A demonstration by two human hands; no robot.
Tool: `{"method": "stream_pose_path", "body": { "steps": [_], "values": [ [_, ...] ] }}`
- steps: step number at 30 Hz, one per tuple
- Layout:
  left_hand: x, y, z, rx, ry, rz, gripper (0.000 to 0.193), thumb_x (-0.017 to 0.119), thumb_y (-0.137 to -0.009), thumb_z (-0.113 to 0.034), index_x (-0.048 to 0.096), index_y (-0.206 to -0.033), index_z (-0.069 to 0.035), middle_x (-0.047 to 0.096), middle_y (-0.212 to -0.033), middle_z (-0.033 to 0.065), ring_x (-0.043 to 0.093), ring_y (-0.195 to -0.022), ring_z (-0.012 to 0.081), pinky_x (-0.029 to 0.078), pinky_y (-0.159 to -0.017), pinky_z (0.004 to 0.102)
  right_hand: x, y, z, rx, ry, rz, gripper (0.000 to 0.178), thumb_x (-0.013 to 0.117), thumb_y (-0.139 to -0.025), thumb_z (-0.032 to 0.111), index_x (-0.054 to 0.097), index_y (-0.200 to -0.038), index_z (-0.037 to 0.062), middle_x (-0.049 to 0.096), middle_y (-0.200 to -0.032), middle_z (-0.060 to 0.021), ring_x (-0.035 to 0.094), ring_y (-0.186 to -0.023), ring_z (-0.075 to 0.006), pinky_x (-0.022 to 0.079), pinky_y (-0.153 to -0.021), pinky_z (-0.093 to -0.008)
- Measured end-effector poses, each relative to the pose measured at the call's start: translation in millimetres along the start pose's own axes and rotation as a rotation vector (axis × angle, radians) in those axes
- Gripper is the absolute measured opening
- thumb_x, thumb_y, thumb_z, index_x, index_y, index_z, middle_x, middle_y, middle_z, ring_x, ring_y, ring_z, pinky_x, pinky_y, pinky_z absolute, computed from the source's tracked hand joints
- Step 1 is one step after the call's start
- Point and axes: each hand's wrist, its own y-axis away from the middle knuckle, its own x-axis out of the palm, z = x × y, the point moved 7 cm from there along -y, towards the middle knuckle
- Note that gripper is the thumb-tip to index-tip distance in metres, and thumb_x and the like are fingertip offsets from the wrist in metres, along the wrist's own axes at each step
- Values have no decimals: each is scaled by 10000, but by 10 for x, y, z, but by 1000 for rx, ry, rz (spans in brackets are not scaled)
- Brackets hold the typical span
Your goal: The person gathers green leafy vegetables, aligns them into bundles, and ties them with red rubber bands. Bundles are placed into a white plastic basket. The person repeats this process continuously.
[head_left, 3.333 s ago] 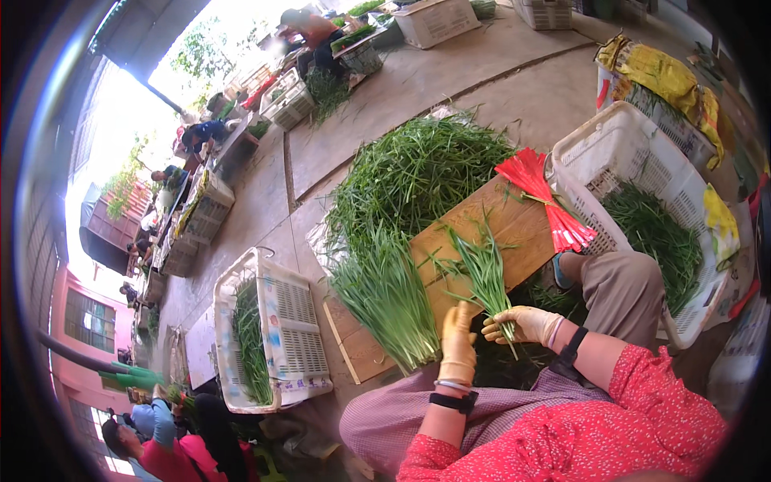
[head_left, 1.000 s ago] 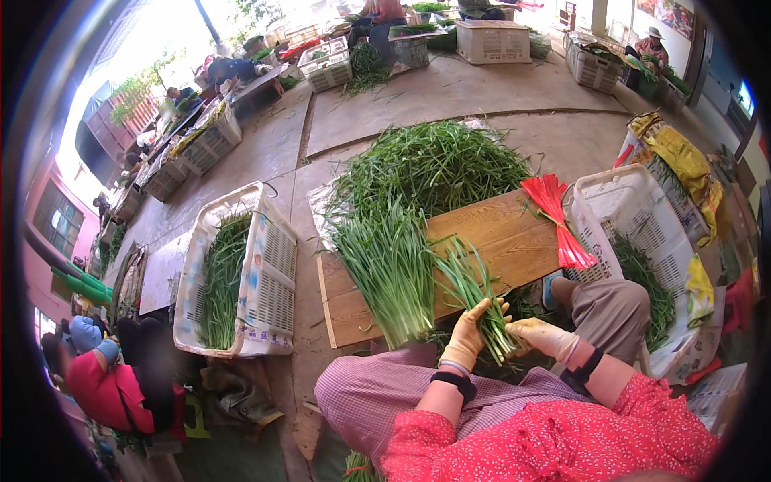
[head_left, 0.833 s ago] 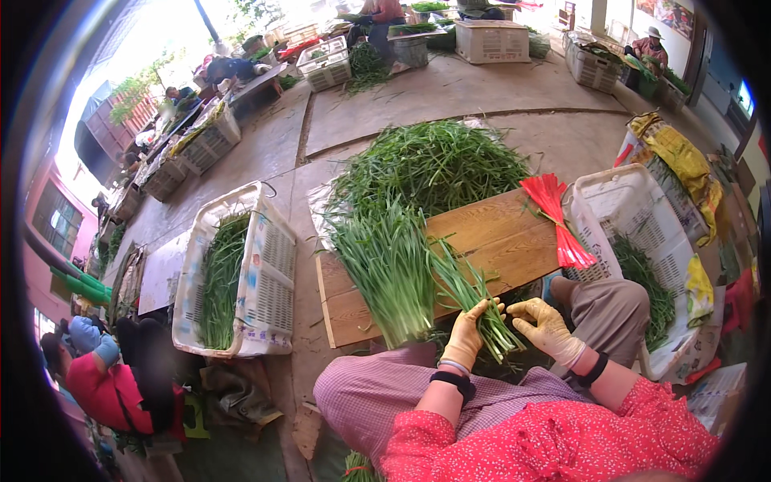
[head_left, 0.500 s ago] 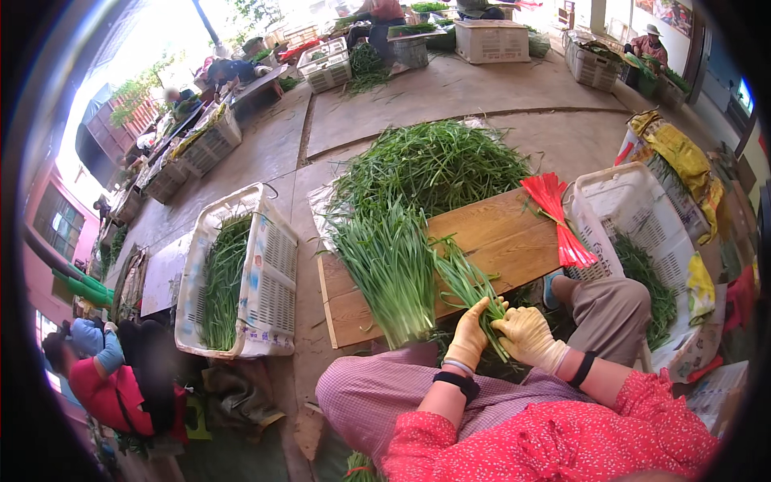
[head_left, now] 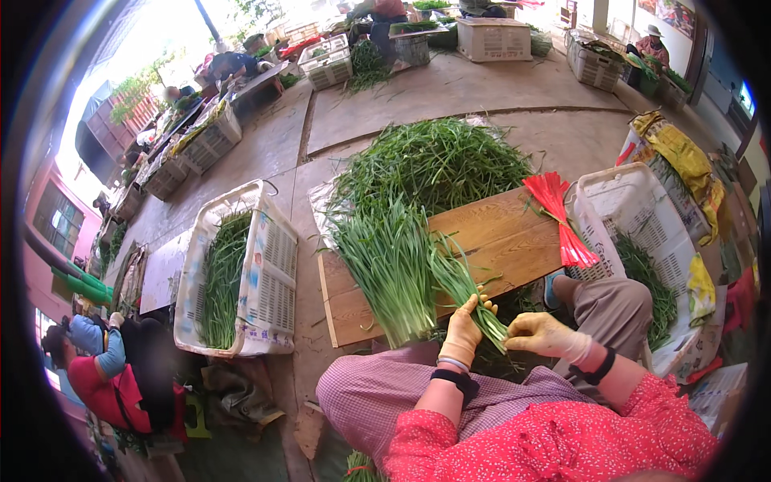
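Observation:
My left hand, in a pale yellow glove, is closed round a small bunch of green chives. The leaf tips point away from me, onto the wooden board. My right hand, gloved alike, is pinched at the stem ends nearest me; its fingertips partly hide what they grip. Left of the held bunch, a thick row of chives lies on the board with its pale stems toward me. Behind it is a big loose heap of chives.
A white crate with greens stands at left, another crate at right. Red strips lie on the board's right end. A tied bunch is on the floor by my leg. A co-worker in red sits at far left.
My right hand has shifted right and slightly down, from beside my left hand to the stem ends. My left hand has moved slightly left and down, and more of the stems shows.

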Motion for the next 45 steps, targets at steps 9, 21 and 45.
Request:
{"method": "stream_pose_path", "body": {
  "steps": [9, 21, 45],
  "values": [
    [183, -2, -102, 25, -18, 71, 309, 624, -988, -134, 612, -1284, -49, 684, -996, 103, 684, -847, 254, 594, -835, 454, -436, 300, -423, 311, -44, 417, 239, 676, -920, 197, 735, -1081, 31, 743, -1019, -74, 687, -925, -181, 526, -859, -313],
    [395, 165, -210, 86, -7, 139, 320, 611, -993, -139, 601, -1300, -50, 693, -974, 74, 681, -820, 225, 579, -878, 428, 128, -23, -392, 207, -290, 148, 821, 773, -884, 204, 314, -1536, 8, 597, -1350, -123, 632, -1071, -140, 527, -886, -280],
    [300, 813, -2260, 824, -1127, -615, 586, 696, -932, -148, 439, -1434, 9, 630, -1254, 145, 641, -1027, 240, 531, -878, 357, 954, -343, -1177, 208, 698, 639, 440, 574, -930, 436, 671, -1198, 101, 725, -1090, -146, 691, -1037, -319, 543, -881, -427]
  ]
}}
